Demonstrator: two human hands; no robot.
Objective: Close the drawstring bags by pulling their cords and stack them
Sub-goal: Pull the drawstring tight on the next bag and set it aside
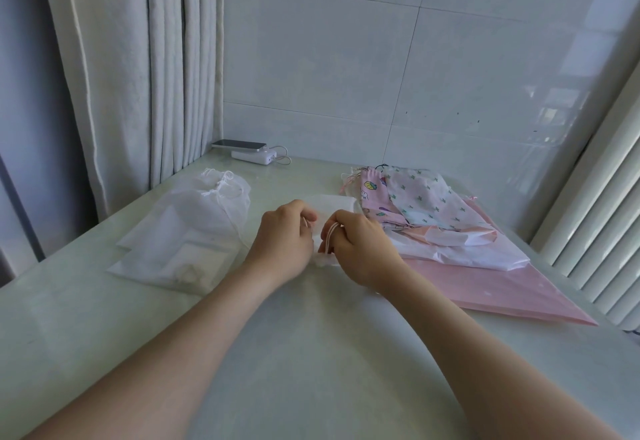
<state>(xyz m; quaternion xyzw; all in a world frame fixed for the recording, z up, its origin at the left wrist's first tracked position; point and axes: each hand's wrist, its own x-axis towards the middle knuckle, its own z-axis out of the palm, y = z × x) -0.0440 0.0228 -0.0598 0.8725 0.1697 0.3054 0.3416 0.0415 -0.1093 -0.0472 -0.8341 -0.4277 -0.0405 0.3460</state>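
White fabric drawstring bag lies mostly hidden beneath curled fingers, left hand and right hand each pinching its pale pink cord, bag mouth indistinct between them.

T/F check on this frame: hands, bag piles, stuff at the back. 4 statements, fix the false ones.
1. The left hand and the right hand each grip a cord of the small white bag. True.
2. The sheer white bags lie to the right of the hands. False: they lie to the left; the patterned pink bags are on the right.
3. A phone rests on a white power bank at the back of the table. True.
4. The curtain hangs at the right edge. False: it hangs on the left.
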